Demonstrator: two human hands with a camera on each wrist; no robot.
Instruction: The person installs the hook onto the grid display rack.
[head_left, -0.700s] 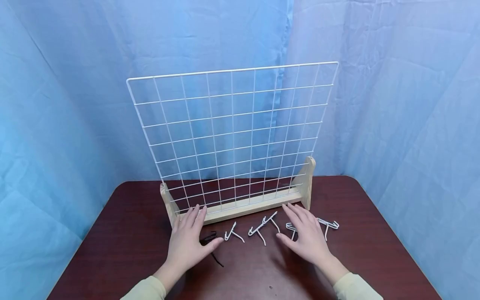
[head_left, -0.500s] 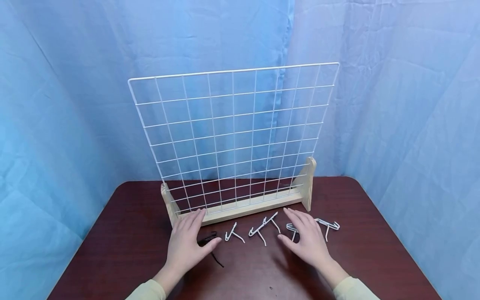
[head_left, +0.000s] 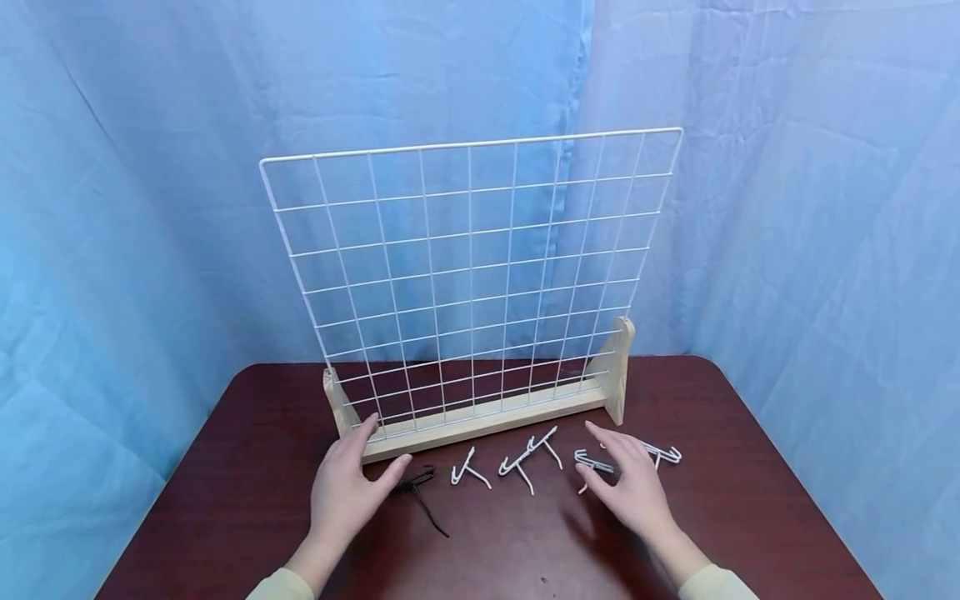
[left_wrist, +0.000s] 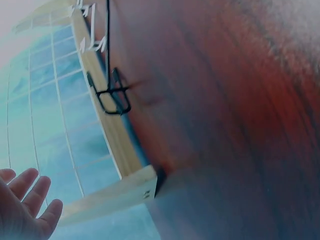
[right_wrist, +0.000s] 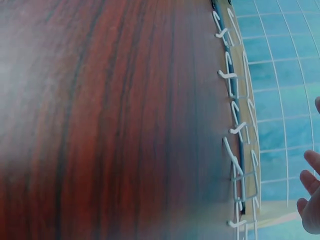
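Both hands hover over the table with nothing held. My left hand [head_left: 343,492], fingers relaxed and thumb apart, is beside a black wire hook [head_left: 422,497]; the left wrist view shows this black hook [left_wrist: 109,91] away from the fingers [left_wrist: 36,197]. My right hand [head_left: 636,492] is above white wire hooks, partly hiding a white hook [head_left: 592,459] and another white hook [head_left: 667,453]. More white hooks lie between the hands, including a single hook [head_left: 469,471] and a neighbouring pair [head_left: 517,463]. In the right wrist view the fingers [right_wrist: 309,181] are loosely spread.
A white wire grid panel [head_left: 471,268] stands upright in a pale wooden base [head_left: 487,423] behind the hooks. The base has raised end pieces, the right one [head_left: 618,367] taller in view. Blue curtains [head_left: 825,250] surround the dark red-brown table [head_left: 480,558].
My left hand has moved left, uncovering more of the black hook. My right hand has shifted slightly right. The head view has shifted a little; the hooks stay where they lay.
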